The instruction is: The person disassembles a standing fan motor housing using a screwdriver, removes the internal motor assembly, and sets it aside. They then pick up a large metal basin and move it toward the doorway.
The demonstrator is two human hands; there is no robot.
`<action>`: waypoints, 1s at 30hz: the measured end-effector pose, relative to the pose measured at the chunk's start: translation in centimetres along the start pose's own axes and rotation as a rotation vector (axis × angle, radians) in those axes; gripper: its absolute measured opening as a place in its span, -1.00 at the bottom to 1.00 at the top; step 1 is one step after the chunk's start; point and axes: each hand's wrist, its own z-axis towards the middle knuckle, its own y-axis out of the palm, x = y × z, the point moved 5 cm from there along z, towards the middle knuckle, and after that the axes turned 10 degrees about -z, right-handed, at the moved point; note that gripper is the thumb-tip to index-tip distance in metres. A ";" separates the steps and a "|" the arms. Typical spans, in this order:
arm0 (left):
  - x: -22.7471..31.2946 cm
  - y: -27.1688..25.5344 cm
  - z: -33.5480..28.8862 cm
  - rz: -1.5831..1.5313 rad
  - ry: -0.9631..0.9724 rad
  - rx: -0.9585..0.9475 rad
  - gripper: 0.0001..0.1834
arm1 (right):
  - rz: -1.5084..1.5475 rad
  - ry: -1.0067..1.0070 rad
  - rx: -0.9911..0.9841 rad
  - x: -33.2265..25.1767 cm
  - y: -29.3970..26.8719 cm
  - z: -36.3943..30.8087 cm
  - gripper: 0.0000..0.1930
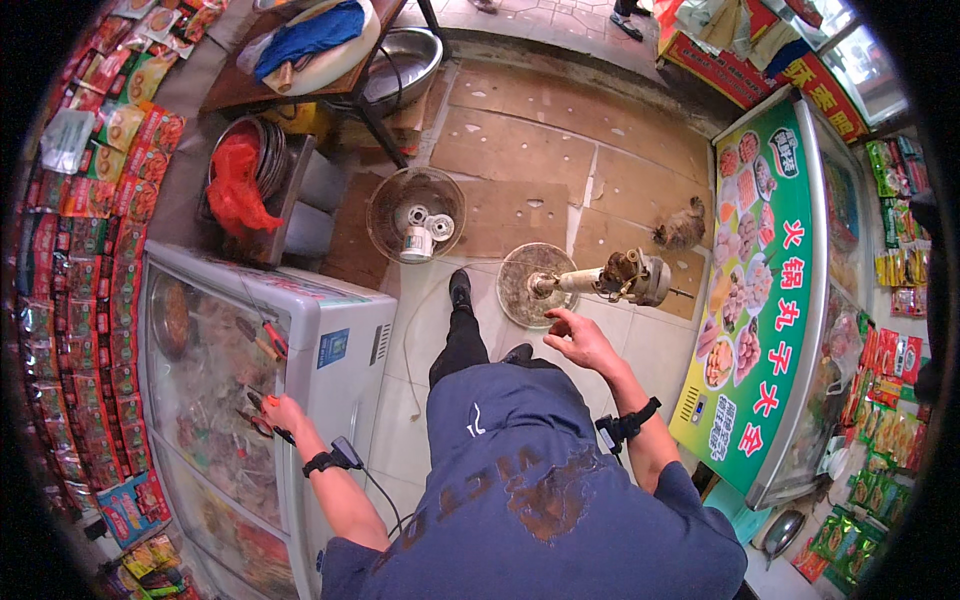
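Note:
My left hand (285, 416) is over the glass top of the chest freezer at left, fingers closed on pliers (258, 424) with red and dark handles. Another red-and-black-handled tool (274, 340) lies on the glass, beside a wooden-handled tool (258, 338). My right hand (582, 340) is held out empty with its fingers apart, just short of a stand fan with its motor bare (640, 278). The fan's round, dirty base (515, 292) rests on the floor ahead of my feet. I see no contact between that hand and the fan.
A round wire basket (376, 225) with white spool-like parts (418, 240) stands ahead. The chest freezer (340, 300) is at left, a green-sided display freezer (725, 330) at right. A small furry animal (682, 225) lies on the cardboard (510, 150). A cord (408, 350) crosses the tiles.

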 end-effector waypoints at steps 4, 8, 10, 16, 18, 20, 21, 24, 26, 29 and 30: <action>-0.7 1.2 1.1 0.109 -0.203 -0.185 -0.40 | 0.008 0.017 0.018 0.3 -0.1 -0.2 -0.48; 0.9 1.4 0.9 0.173 -0.103 -0.267 -0.41 | 0.045 0.017 0.035 0.7 0.1 -0.8 -0.48; 1.3 1.8 0.3 0.213 -0.095 -0.341 -0.42 | 0.051 0.026 0.034 1.0 0.1 -1.0 -0.47; 1.3 1.7 0.4 0.606 -0.112 -0.313 -0.51 | -0.003 0.063 0.021 1.0 0.1 -0.7 -0.45; 1.3 1.1 0.7 0.536 -0.185 -0.319 -0.47 | -0.014 0.037 0.019 0.8 -0.1 -0.6 -0.44; 2.1 0.5 0.4 0.549 -0.202 -0.279 -0.42 | -0.018 0.051 0.005 0.9 -0.2 -0.8 -0.45; 2.9 -0.1 0.0 0.579 -0.179 -0.220 -0.39 | 0.001 0.069 0.011 1.1 -0.4 -0.8 -0.46; 7.7 0.4 -2.3 0.508 0.087 -0.116 -0.30 | 0.003 0.055 0.031 1.1 -0.7 -1.0 -0.47; 11.9 1.0 -5.2 0.309 0.404 -0.127 -0.28 | 0.000 0.047 0.036 1.1 -0.5 -1.0 -0.47; 15.8 6.7 -11.8 -0.188 0.276 -0.467 -0.35 | -0.005 0.022 0.007 1.0 0.3 -0.7 -0.47; 17.0 8.7 -14.3 -0.369 0.176 -0.616 -0.37 | 0.009 0.027 -0.010 0.9 0.7 -0.7 -0.47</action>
